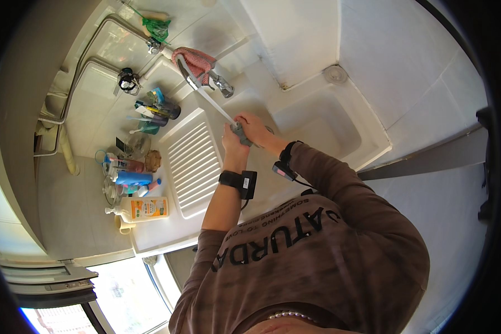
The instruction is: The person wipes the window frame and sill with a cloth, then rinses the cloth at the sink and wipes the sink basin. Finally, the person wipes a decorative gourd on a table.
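Note:
Both of my hands grip a crumpled grey cloth [241,134] over the sink basin [256,102]. My left hand [232,142] has its lower left side, and my right hand [252,126] is at its upper right. A stream of water [217,106] runs from the faucet spout [186,75] onto the cloth between my fingers. Part of the cloth is hidden by the hands. Black straps with small boxes circle both wrists.
A pink cloth [195,62] drapes over the faucet. Left of the ribbed washboard [194,163] stand cups with toothbrushes [154,119], several bottles, a pump bottle [144,209] and a mug [124,225]. A shallower basin section [330,121] lies to the right, beside the wall.

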Motion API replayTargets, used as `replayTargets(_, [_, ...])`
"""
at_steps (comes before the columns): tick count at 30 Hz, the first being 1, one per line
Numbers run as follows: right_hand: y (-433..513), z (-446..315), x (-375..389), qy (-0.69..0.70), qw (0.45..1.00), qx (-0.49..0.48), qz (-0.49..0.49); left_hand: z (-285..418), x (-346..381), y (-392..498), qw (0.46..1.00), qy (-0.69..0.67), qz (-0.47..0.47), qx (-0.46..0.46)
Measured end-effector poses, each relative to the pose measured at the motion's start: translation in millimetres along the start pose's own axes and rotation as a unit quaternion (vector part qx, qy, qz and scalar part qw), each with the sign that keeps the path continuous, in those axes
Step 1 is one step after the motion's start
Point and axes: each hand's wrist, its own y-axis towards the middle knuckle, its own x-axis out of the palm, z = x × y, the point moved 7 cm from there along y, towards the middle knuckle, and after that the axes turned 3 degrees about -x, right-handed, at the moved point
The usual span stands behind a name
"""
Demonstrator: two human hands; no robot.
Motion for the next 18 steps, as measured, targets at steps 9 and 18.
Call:
replayTargets(9, [4.9, 12.4, 19.6, 0.116, 0.990, 0.005, -0.084, -8.9, -6.7, 13.7, 0.998, 0.023, -0.031, -0.058])
replayTargets(18, [-9.7, 14.6, 42.5, 0.111, 0.990, -0.079, -0.044, 9.3, 12.4, -11.2, 0.996, 0.071, 0.043, -0.035])
